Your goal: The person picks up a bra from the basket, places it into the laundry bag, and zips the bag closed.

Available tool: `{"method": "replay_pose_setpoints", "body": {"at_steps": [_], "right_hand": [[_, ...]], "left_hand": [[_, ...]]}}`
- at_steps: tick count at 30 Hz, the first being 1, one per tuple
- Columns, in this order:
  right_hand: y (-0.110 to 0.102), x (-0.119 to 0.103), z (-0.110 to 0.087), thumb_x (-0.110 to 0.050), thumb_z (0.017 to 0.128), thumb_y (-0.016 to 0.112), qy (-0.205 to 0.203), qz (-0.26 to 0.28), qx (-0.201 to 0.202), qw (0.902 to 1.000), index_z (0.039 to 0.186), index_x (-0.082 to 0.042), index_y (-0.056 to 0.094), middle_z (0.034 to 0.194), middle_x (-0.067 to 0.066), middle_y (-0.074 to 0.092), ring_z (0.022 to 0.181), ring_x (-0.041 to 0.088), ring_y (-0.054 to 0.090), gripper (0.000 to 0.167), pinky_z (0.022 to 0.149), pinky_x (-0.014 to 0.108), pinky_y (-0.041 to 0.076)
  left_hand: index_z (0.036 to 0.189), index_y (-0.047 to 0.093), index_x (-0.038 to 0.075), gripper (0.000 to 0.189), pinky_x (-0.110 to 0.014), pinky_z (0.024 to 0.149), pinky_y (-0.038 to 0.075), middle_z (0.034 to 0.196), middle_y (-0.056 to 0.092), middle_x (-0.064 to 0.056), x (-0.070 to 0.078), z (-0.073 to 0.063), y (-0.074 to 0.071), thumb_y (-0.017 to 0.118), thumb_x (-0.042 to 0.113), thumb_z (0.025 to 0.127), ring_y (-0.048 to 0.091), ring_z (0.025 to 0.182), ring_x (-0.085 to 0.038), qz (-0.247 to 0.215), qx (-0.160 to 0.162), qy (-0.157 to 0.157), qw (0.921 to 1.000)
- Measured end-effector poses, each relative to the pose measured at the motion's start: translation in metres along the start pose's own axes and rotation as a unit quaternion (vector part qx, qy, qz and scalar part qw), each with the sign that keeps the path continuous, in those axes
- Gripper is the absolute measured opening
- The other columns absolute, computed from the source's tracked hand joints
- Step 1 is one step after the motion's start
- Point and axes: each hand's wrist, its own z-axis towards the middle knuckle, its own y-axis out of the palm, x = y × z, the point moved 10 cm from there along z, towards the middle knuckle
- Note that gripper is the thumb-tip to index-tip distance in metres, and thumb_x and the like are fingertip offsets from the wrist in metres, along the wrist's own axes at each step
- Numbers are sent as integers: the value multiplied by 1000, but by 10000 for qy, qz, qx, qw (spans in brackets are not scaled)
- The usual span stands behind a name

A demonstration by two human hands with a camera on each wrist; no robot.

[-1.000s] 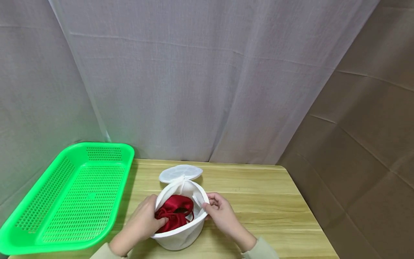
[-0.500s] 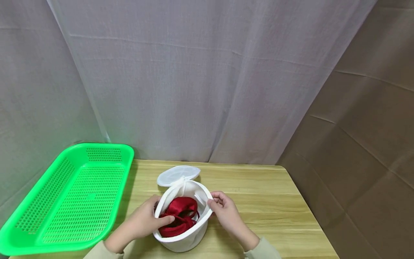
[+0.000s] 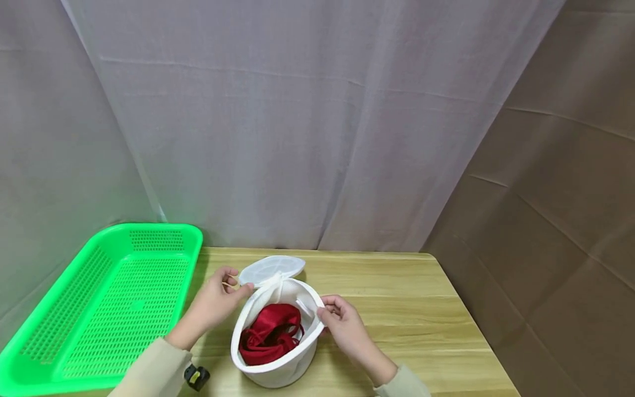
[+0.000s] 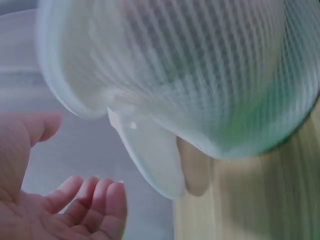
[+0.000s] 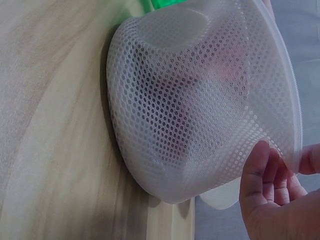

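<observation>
White mesh bag, head view: It stands on the wood worktop, left of the middle and well away from the right edge. Its top is open.
Red cloth, head view: It lies in a soft heap inside the bag, with a thin string loop showing.
Lid, head view: It is flipped back, close to the worktop's back edge.
Left hand, head view: It is up by the lid's left end.
Right hand, head view: It pinches the right side of the bag's rim.
Green basket, head view: It sits along the worktop's left edge.
Black gadget, head view: It is small and sits by the left sleeve.
Left hand, left wrist view: Thumb and fingers are wide apart and a bit bent. They have hold of nothing, with a gap before the bag.
Bag, left wrist view: It looks blurry, and something dark shows through the mesh.
Right hand, right wrist view: Fingers are bent against the mesh outside, with the thumb at the rim. The gap is nearly closed on it.
Rim, right wrist view: Zip teeth run along it.
</observation>
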Motion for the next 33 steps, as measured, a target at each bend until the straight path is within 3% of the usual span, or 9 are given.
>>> {"method": "replay_pose_setpoints", "body": {"at_steps": [4, 7, 13, 17, 21, 25, 33], "right_hand": [[0, 2, -1, -5, 95, 59, 31, -38, -4, 10000, 119, 8, 55, 103, 23, 61, 82, 25, 64, 28, 69, 36, 56], [0, 4, -1, -6, 95, 58, 75, -95, -21, 9999, 120, 8, 55, 103, 22, 61, 83, 26, 64, 29, 69, 36, 56], [-1, 6, -1, -7, 95, 58, 92, -122, -25, 9999, 120, 7, 54, 104, 22, 61, 82, 27, 64, 29, 69, 37, 56], [0, 4, -2, -5, 95, 57, 108, -87, -56, 9999, 120, 8, 54, 104, 23, 61, 83, 29, 64, 28, 69, 37, 56], [0, 6, -2, -3, 95, 57, 115, -50, -44, 9999, 120, 8, 54, 103, 22, 61, 82, 28, 64, 27, 68, 36, 56], [-1, 11, -1, -5, 95, 58, 145, -74, -7, 9999, 120, 7, 55, 103, 20, 62, 81, 24, 64, 28, 68, 36, 56], [-2, 14, 0, -5, 95, 58, 193, -84, 9, 9998, 120, 7, 55, 101, 17, 62, 80, 23, 64, 28, 69, 38, 56]], "left_hand": [[117, 54, -1, 51, -32, 68, 48, 98, 58, -15, -8, 13, -1, 72, 36, 87, 58, 81, -20, 115, 256, -21, 9996], [120, 52, -3, 55, -35, 71, 47, 102, 57, -18, -19, 21, 3, 70, 38, 88, 58, 85, -23, 68, 337, -239, 9991], [132, 38, -8, 68, -48, 86, 45, 117, 50, -30, -39, 28, 15, 67, 37, 90, 56, 102, -38, -185, 325, -716, 9967], [139, 24, -10, 76, -55, 95, 41, 127, 43, -38, -53, 30, 24, 63, 35, 92, 48, 116, -46, -525, 146, -1056, 9929], [139, 16, -12, 80, -51, 90, 44, 120, 48, -34, -64, 29, 35, 62, 35, 93, 53, 108, -40, -908, -67, -1341, 9868], [139, 16, -14, 78, -46, 83, 46, 108, 54, -27, -68, 29, 42, 62, 29, 93, 58, 93, -31, -1062, -69, -1429, 9840], [140, 19, -8, 69, -38, 76, 49, 112, 53, -26, -67, 31, 43, 61, 20, 93, 58, 90, -28, -1243, 1, -1429, 9819]]}}
